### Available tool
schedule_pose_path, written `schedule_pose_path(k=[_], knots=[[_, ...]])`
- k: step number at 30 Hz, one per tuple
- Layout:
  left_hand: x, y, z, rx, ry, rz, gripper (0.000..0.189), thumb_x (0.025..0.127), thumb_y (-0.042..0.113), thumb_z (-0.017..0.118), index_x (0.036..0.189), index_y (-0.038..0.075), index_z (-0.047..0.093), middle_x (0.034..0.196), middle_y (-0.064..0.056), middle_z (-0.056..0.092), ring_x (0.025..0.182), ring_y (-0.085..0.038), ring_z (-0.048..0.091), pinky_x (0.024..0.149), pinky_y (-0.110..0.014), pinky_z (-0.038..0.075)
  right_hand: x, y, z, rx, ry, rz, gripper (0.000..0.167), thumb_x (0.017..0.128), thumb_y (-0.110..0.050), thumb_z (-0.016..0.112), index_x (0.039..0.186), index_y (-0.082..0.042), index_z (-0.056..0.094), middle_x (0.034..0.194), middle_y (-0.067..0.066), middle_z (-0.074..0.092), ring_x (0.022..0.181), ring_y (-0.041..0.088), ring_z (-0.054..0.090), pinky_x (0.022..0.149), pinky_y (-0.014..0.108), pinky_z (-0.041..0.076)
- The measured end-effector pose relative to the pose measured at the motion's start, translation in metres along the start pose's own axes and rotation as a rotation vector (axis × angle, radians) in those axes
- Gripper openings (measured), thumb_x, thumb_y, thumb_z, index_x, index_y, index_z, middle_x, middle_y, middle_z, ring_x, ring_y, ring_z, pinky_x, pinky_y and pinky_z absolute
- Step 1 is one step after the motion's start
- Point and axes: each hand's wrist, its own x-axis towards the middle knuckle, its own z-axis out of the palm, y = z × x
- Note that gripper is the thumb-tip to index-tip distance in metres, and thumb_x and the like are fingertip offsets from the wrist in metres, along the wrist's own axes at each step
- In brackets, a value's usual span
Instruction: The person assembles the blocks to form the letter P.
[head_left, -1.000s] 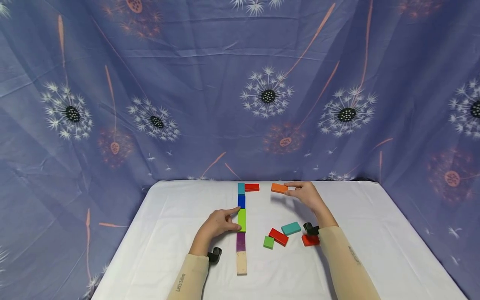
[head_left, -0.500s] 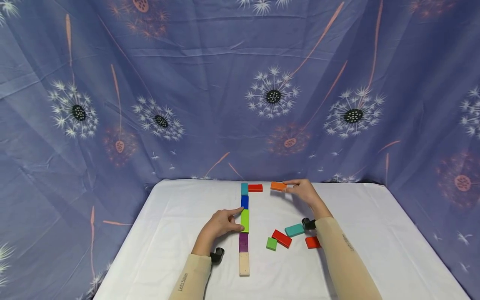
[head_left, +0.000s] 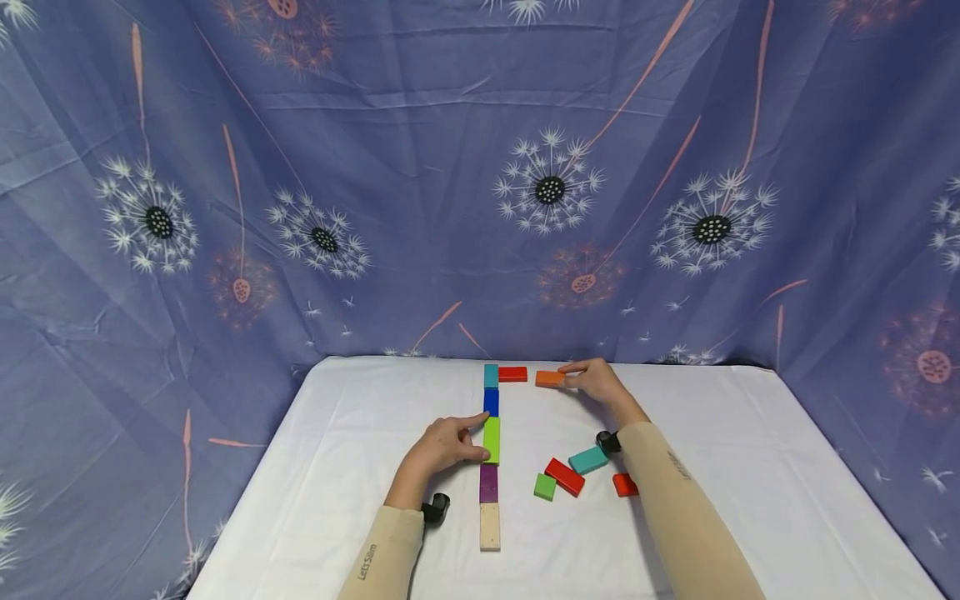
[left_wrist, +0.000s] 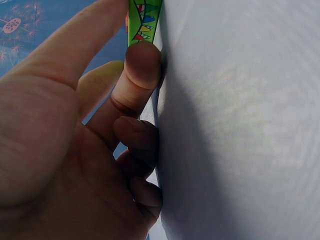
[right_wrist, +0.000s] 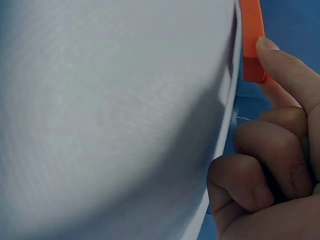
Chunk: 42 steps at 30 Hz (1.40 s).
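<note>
Right fingers (right_wrist: 290,72) pinching orange block (head_left: 548,379), left fingers (head_left: 469,422) spread, touching lime-green block (head_left: 492,437)

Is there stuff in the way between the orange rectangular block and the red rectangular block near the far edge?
Nothing visible is. In the head view, only white tablecloth shows between the orange rectangular block, pinched by the right hand, and that red rectangular block. The loose teal rectangular block lies nearer the person.

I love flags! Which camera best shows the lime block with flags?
The left wrist view: flags show close up on the lime block. The head view shows its plain top; the right wrist view, none of it.
</note>
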Motion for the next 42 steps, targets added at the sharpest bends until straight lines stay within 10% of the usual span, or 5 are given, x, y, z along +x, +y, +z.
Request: schedule_pose_path(k=[13, 42], knots=[[0.002, 0.001, 0.000, 0.006, 0.000, 0.000, 0.077, 0.084, 0.035, 0.091, 0.153, 0.027, 0.059, 0.069, 0.004, 0.057, 0.064, -0.013, 0.047, 0.061, -0.028, 0.036, 0.008, -0.002, 0.009, -0.020, 0.022, -0.029, 0.041, 0.094, -0.022, 0.081, 0.133, -0.012, 0.076, 0.158, 0.025, 0.052, 0.154, 0.048, 0.038, 0.125, 0.062, 0.031], [0.002, -0.002, 0.001, 0.008, 0.003, -0.012, 0.076, 0.084, 0.035, 0.091, 0.153, 0.027, 0.060, 0.068, 0.004, 0.057, 0.063, -0.013, 0.047, 0.060, -0.028, 0.036, 0.010, -0.006, 0.014, -0.044, -0.022, -0.035, 0.055, 0.096, -0.027, 0.079, 0.147, -0.016, 0.066, 0.164, 0.026, 0.044, 0.150, 0.048, 0.043, 0.119, 0.060, 0.040]])
